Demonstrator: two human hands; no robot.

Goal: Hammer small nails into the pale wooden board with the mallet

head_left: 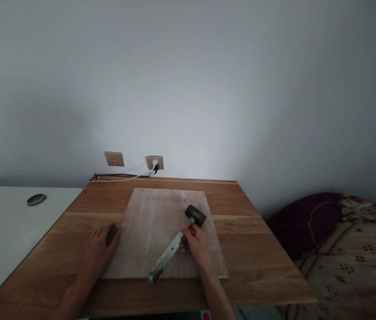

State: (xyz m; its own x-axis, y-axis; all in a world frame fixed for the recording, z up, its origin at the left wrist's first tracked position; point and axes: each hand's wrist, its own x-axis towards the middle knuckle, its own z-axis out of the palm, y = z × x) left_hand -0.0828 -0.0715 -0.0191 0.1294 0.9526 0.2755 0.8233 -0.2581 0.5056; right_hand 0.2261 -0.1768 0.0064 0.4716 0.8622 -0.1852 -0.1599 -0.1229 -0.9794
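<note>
A rubber mallet [170,251] with a black head and a paint-worn pale handle lies slantwise over a board. My right hand [196,242] is closed around its handle, just below the head. The handle's end points toward me, over the board's near edge. Under the mallet is the flat, pale pinkish board [148,235], with a row of small marks near its far edge. Beside the board's left edge, my left hand [101,244] rests on the wooden table, fingers loosely bent and thumb apart, with nothing visible in it.
The wooden table [241,240] stands against a pale wall with two outlet plates. A plug [155,166] sits in one, its cables running along the table's back edge. To the left, a white surface [1,249] carries a dark round object [36,199]. Patterned fabric [351,266] lies at right.
</note>
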